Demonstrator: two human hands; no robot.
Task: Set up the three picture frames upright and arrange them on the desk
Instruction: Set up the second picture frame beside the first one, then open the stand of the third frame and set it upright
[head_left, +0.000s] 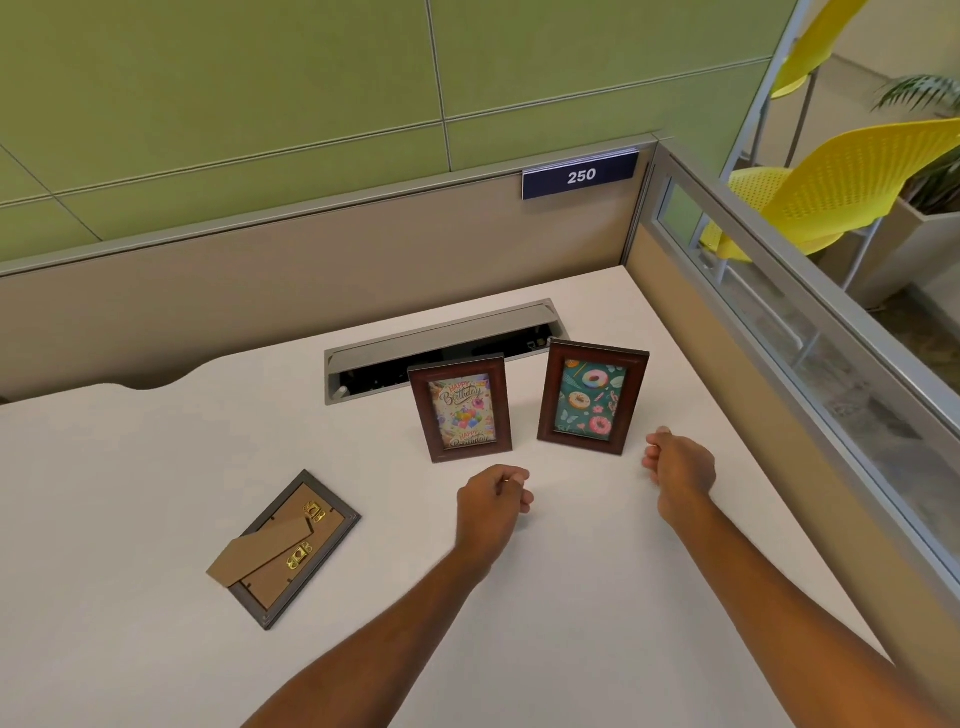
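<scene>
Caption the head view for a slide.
Two frames upright, birthday frame and donut frame; grey frame lies face down.

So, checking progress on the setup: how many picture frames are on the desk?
3. The birthday frame and doughnut frame stand upright mid-desk; the grey frame lies face down to their left.

Just one head cam here, angled forward and down at the bench (156, 519), close over both forearms.
</scene>
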